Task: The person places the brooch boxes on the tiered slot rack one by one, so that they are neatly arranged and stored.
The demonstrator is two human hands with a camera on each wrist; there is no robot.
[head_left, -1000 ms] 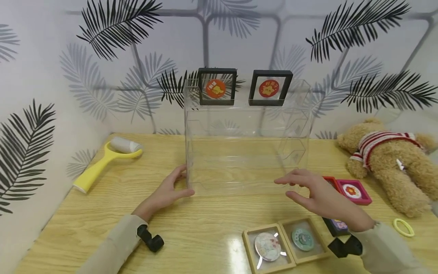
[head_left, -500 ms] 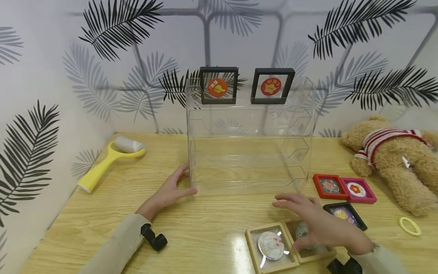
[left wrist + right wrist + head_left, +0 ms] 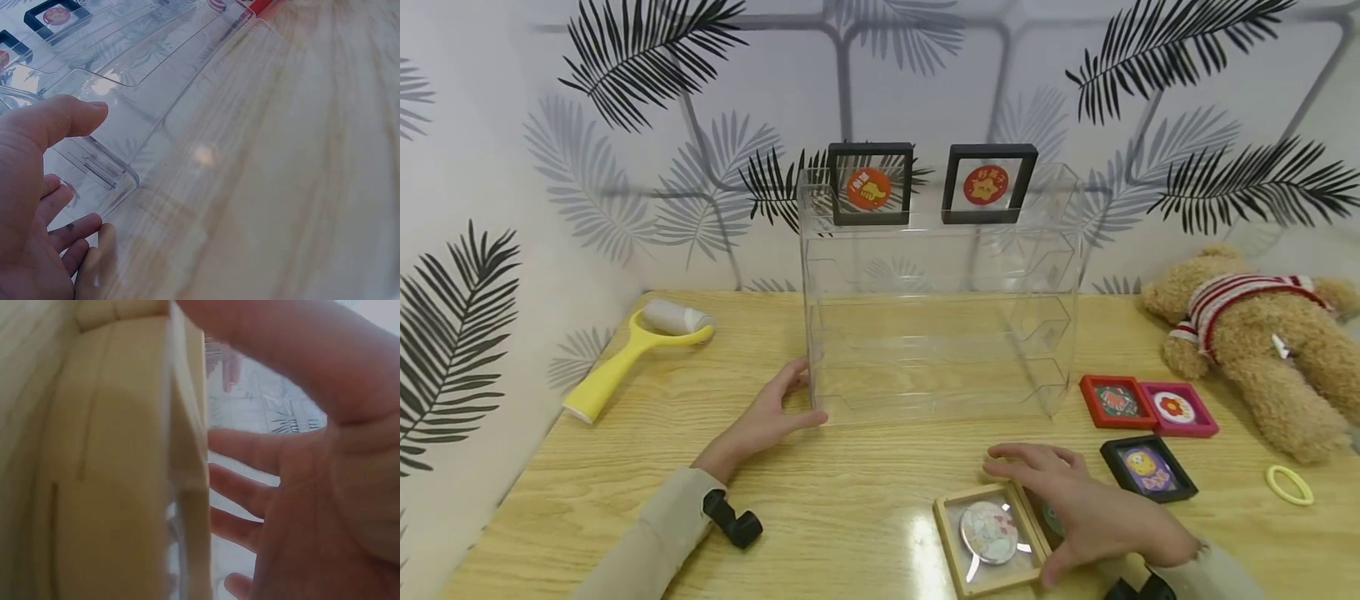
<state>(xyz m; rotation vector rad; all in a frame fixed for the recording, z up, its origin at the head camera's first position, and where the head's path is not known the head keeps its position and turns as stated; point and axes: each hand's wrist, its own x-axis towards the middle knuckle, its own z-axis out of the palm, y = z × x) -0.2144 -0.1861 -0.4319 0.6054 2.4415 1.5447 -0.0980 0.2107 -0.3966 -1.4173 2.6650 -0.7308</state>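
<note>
A clear acrylic tiered rack (image 3: 936, 358) stands on the wooden table. At its lower left corner is my left hand (image 3: 765, 427), fingers along the side and thumb stretched across the front; the left wrist view shows that thumb (image 3: 78, 114) extended over the corner. Two light wooden square frames lie near the table's front. My right hand (image 3: 1093, 508) spans them from above, fingertips by the far edge of the left frame (image 3: 953, 542) and thumb by its near right corner. It mostly hides the second wooden frame with a green disc (image 3: 1052, 521). In the right wrist view the fingers are extended against a wooden frame (image 3: 194, 537).
Two black frames with round badges, an orange-red one (image 3: 871, 218) and a red one (image 3: 981, 217), stand on the rack's top. A red frame (image 3: 1097, 408), a pink frame (image 3: 1198, 429) and a black frame (image 3: 1183, 492) lie right, near a teddy bear (image 3: 1262, 333), a yellow ring (image 3: 1290, 500). A yellow lint roller (image 3: 613, 375) lies left.
My right hand has moved down and back from beside the rack to the wooden frames, uncovering the red, pink and black frames. My left hand has stayed at the rack's corner.
</note>
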